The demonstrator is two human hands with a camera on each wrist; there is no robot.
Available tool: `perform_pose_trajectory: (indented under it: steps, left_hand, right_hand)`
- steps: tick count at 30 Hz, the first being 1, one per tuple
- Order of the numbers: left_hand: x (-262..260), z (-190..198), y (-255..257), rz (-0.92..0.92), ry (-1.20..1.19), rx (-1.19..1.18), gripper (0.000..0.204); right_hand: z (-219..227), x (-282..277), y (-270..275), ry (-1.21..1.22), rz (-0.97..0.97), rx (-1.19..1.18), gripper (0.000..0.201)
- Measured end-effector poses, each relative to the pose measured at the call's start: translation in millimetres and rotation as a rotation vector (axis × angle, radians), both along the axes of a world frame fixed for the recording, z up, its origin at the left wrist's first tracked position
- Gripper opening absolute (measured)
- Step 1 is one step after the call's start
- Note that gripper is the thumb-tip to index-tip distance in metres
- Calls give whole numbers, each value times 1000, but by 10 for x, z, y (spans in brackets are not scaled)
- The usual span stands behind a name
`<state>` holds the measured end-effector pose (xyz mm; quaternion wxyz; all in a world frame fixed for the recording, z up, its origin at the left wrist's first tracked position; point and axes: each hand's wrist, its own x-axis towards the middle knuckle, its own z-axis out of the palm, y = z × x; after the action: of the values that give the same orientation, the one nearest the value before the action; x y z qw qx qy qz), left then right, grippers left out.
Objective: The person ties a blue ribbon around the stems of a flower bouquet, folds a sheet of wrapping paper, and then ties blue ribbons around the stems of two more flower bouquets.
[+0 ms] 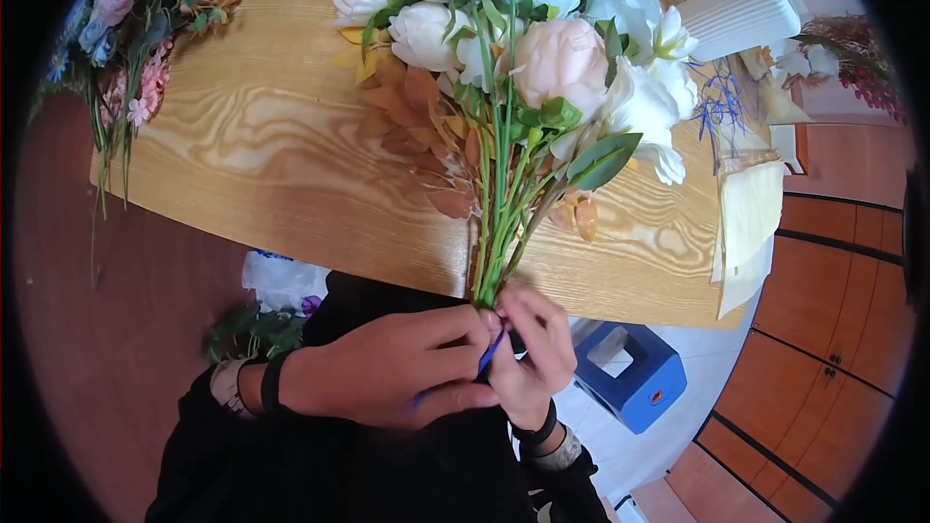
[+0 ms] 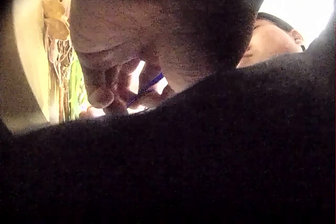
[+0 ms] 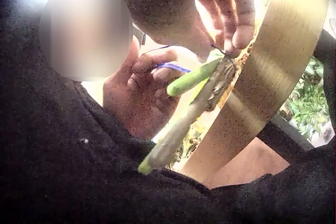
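A bouquet of artificial flowers [image 1: 560, 63], white, pale blue and pale pink, lies on the table with its green stems [image 1: 499, 223] over the near edge. My left hand [image 1: 387, 368] grips a thin blue tie [image 1: 491, 351], which runs between the two hands just below the bound part of the stems. My right hand [image 1: 533, 358] pinches the tie close against the stems, its fingertips meeting the left ones. The cut stem ends [image 3: 184, 111] stick out beneath the hands in the right wrist view. In the left wrist view, the tie [image 2: 147, 88] crosses behind the fingers.
More artificial flowers [image 1: 155, 87] lie at the table's left end. Loose blue ties [image 1: 719, 102], a white ribbed vase [image 1: 741, 15] and cream wrapping sheets [image 1: 751, 218] are on the right. A blue stool [image 1: 635, 378] stands below the table, and a plastic bag [image 1: 281, 281] lies below left.
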<state>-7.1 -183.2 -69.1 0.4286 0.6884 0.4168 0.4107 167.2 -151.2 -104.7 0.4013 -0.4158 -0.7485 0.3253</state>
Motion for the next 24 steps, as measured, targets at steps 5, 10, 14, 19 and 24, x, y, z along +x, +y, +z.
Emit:
perform_pose_trajectory:
  steps: [5, 10, 14, 19, 24]
  left_hand:
    - [-159, 37, 19, 135, -136, -38, 23]
    - [-100, -84, -1, 435, -112, -292, 27]
    - [-24, -189, 39, 572, -109, -411, 33]
    - [138, -106, 135, 530, -137, -402, 45]
    - [224, -111, 330, 482, 359, -332, 47]
  right_hand:
    - [116, 158, 156, -20, 91, 126, 16]
    - [388, 218, 181, 8, -7, -11, 10]
    - [598, 253, 276, 42, 58, 67, 10]
    - [931, 367, 369, 108, 18, 384, 9]
    - [1647, 565, 902, 460, -496, 493, 21]
